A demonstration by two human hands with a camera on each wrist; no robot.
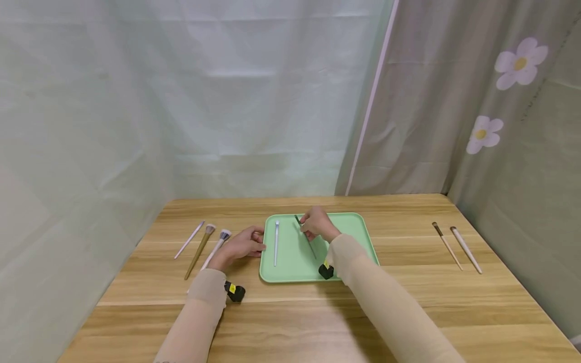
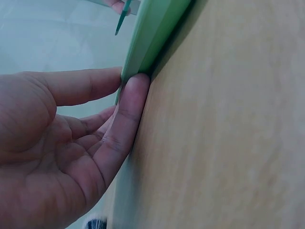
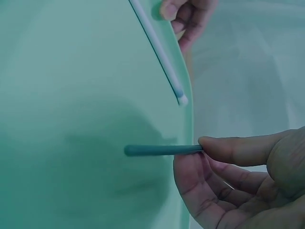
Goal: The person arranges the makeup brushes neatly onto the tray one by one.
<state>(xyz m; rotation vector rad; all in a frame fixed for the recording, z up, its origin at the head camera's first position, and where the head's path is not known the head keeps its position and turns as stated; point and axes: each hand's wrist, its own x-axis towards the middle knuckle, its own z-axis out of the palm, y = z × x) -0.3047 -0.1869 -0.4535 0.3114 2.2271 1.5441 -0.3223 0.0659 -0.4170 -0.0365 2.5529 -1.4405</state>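
The right hand (image 1: 316, 223) pinches a slender dark brush (image 1: 310, 248) (straight, its handle end smoothly rounded) over the green tray (image 1: 290, 272); the left hand's (image 1: 242, 243) grip pinches the rim.

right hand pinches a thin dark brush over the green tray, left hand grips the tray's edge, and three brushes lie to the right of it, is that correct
Not quite: the head view shows two brushes right of the green tray, not three. The right hand does pinch the thin dark brush over it, and the left hand grips its edge.
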